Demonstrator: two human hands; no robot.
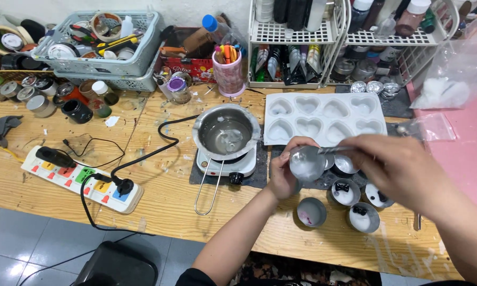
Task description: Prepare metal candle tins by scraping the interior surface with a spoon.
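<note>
A wooden bench (159, 196) of pale planks fills most of the frame, its surface marked with stains and white drips. Along the top edge runs a white wall (196, 10). Against it, in the upper right, stands a white wire shelf rack (297, 37), and in the upper left two grey plastic baskets (138, 63) are stacked one on the other. A pink mat (469, 153) covers the right end of the bench. In the lower left, grey floor tiles (27, 243) show, with a dark stool (117, 265) just below the bench edge. The light is even and soft.
</note>
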